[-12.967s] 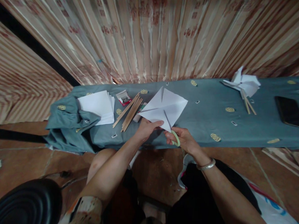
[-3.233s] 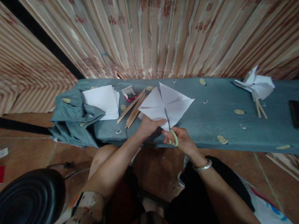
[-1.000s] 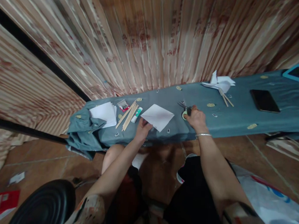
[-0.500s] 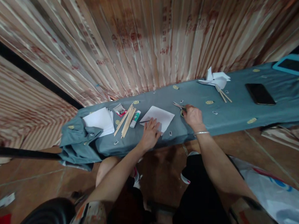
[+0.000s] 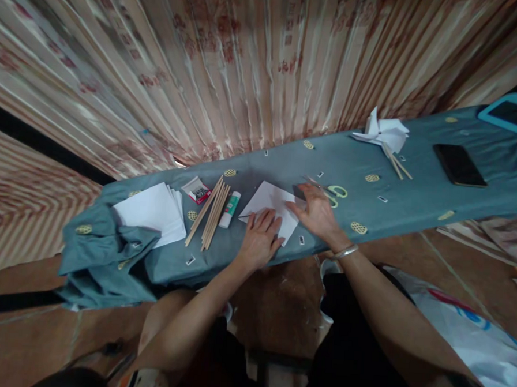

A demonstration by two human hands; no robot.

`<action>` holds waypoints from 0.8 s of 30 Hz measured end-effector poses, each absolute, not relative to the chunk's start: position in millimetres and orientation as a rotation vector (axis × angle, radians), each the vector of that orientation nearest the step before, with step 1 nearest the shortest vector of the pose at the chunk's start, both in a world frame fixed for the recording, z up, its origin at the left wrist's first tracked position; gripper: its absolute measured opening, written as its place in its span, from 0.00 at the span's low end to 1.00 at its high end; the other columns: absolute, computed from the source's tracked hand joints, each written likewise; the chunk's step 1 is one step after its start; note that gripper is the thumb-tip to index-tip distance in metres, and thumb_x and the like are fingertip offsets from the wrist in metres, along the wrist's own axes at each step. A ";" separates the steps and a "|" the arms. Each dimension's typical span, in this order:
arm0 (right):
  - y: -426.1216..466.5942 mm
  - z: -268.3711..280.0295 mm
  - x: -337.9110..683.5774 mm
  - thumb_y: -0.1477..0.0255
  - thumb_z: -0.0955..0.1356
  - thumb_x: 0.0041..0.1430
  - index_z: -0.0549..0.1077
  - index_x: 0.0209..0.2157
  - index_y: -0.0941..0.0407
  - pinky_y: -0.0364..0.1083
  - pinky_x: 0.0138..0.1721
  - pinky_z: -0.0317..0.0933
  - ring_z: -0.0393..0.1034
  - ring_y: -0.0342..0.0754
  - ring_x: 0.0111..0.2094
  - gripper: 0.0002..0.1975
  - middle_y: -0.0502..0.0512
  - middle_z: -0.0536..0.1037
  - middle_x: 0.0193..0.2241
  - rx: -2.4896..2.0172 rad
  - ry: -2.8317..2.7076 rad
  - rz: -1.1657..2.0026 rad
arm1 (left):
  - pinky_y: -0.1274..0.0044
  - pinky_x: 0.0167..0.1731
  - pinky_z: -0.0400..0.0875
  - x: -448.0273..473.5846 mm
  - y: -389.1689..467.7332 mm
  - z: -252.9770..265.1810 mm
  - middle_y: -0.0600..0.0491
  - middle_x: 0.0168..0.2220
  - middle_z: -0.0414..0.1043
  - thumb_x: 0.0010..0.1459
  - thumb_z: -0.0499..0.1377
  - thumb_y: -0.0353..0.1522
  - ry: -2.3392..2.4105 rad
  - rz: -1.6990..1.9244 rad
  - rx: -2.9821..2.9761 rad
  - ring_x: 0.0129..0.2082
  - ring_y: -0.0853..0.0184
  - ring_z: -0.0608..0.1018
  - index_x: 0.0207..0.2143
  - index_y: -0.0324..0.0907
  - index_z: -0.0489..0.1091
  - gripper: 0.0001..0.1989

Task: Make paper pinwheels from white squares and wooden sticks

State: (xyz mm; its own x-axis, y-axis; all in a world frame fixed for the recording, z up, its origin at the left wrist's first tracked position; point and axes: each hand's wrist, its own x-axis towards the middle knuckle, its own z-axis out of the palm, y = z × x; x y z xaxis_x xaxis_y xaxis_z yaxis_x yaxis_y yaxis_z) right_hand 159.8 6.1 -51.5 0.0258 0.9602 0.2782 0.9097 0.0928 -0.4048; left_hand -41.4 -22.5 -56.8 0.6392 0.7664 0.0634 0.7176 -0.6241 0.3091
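Observation:
A white square of paper [image 5: 269, 197] with slits or creases lies turned cornerwise on the cloth-covered table. My left hand [image 5: 258, 240] rests flat on its near side, fingers stretched out. At its right corner is my right hand [image 5: 319, 213], thumb and fingers apart, touching or just over the paper. Scissors with pale green handles [image 5: 337, 192] lie just beyond my right hand, their blades partly hidden behind its fingers. Left of the paper lie a glue stick [image 5: 230, 209], several wooden sticks [image 5: 209, 214] and a small open red-and-white box [image 5: 196, 189].
A stack of white paper [image 5: 151, 211] lies at the left by bunched cloth [image 5: 103, 254]. To the right are a paper pinwheel [image 5: 385, 134] on sticks, a black phone [image 5: 459, 165] and a blue-framed tablet [image 5: 512, 112]. A striped curtain [image 5: 247, 71] hangs behind the table.
My right hand has let go of the scissors, which now lie on the cloth, and has moved left to the paper. My left hand stays on the paper. The view has shifted slightly.

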 end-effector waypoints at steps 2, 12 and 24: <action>8.7 -59.9 142.6 0.56 0.64 0.61 0.67 0.58 0.66 0.60 0.60 0.55 0.61 0.63 0.62 0.32 0.73 0.70 0.58 -1.836 -1.858 0.138 | 0.52 0.66 0.46 -40.3 -23.0 -56.1 0.39 0.66 0.59 0.66 0.52 0.37 1.206 0.281 2.598 0.68 0.52 0.58 0.61 0.37 0.63 0.23; 12.5 -73.3 146.1 0.63 0.65 0.59 0.62 0.61 0.64 0.62 0.61 0.49 0.53 0.65 0.65 0.31 0.73 0.61 0.63 -2.009 -1.782 0.125 | 0.52 0.66 0.44 -42.7 -22.7 -58.0 0.41 0.65 0.60 0.67 0.50 0.39 1.212 0.320 2.576 0.67 0.54 0.60 0.61 0.39 0.63 0.23; 7.2 -75.6 180.9 0.66 0.64 0.57 0.60 0.62 0.60 0.66 0.59 0.49 0.54 0.67 0.64 0.31 0.73 0.62 0.62 -1.987 -1.724 0.055 | 0.56 0.66 0.47 -83.3 -26.9 -52.5 0.38 0.64 0.62 0.68 0.48 0.41 1.318 0.358 2.626 0.64 0.56 0.65 0.63 0.36 0.59 0.26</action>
State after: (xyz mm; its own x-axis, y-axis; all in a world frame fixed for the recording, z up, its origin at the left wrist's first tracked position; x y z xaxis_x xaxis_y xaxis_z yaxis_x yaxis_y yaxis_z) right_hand 180.9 7.2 -75.6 0.1954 0.9368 0.2901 0.9163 -0.0690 -0.3945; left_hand -83.3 -26.9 -52.5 0.5778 0.8054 0.1320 0.7617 -0.5902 0.2673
